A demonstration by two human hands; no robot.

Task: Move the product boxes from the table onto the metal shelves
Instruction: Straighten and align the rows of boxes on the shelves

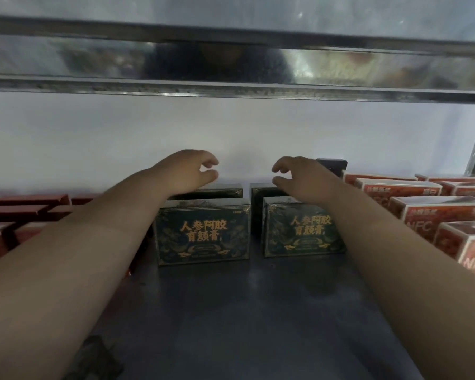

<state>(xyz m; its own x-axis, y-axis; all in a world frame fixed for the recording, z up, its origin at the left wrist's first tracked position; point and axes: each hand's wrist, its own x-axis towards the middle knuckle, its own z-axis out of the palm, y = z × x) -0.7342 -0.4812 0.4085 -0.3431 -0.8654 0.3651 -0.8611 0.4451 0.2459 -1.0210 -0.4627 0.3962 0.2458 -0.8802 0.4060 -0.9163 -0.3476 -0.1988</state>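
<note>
Four dark green boxes [203, 234], gold-lettered, stand on the shelf [244, 311]; above them left hand [187, 171] and right hand [299, 176] hover, loosely curled, empty.

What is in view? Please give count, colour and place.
dark green boxes: four, green with gold lettering, shelf middle, two rows
black box: one, black, at back, right of middle
dark red boxes: several, red, shelf left
red-and-white boxes: several, red and white, shelf right
lower shelf: one, dark grey, under boxes
upper shelf: one, grey metal, overhead
wall: one, white, behind
left hand: one, loosely curled, above rear left green box
right hand: one, loosely curled, above rear right green box
</note>
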